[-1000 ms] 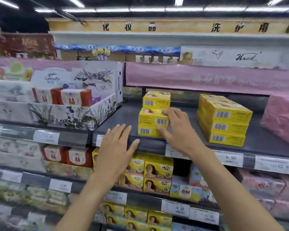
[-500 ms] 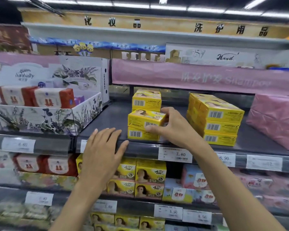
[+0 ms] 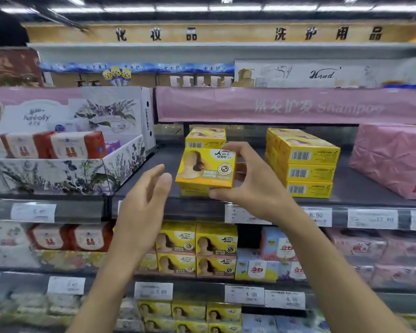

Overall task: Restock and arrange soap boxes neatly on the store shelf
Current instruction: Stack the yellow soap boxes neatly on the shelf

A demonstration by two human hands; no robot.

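Observation:
My right hand (image 3: pixel 250 181) pinches a yellow soap box (image 3: pixel 205 168) between thumb and fingers, tilted so its printed front faces me, just above the dark shelf (image 3: pixel 154 195). Under it a second yellow box (image 3: pixel 192 191) lies on the shelf, mostly hidden. A further yellow box (image 3: pixel 205 138) stands behind them. My left hand (image 3: pixel 144 200) hovers open a little left of the held box, not touching it. A neat stack of yellow soap boxes (image 3: pixel 305 167) stands to the right.
A floral display carton (image 3: pixel 58 174) with red-and-white packs sits left of the shelf bay. Pink wrapped packs (image 3: pixel 392 159) fill the right end. A pink banner (image 3: pixel 286 105) hangs above. More yellow boxes (image 3: pixel 197 248) line the shelf below, behind price tags (image 3: pixel 318 216).
My right hand has lifted the middle box off the small stack and turned its front toward me. My left hand rose from the shelf edge toward the box.

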